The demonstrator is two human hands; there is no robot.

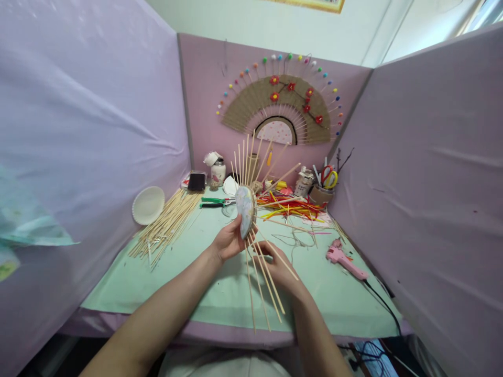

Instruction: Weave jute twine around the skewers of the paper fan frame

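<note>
In front of me, my left hand [231, 240] is closed on the lower edge of a small half-round fan base [245, 207] with a pale, patterned face. Thin wooden sticks [271, 280] fan out from the base's rim, some pointing up and away, others down toward me. Behind the lower sticks, my right hand [277, 264] has its fingers curled in close to the base. What it grips is too small to make out, though a thin dark strand shows near its fingertips. Loose twine [296, 238] lies on the table beyond it.
Loose wooden sticks [167, 225] and a white bowl [148, 205] lie at left. Green-handled pliers [216, 202] are behind the base. Red and yellow strips [293, 207] and a scissors holder [322, 195] stand back right; a corded pink glue gun [346, 261] lies right. A finished fan [243, 107] hangs behind.
</note>
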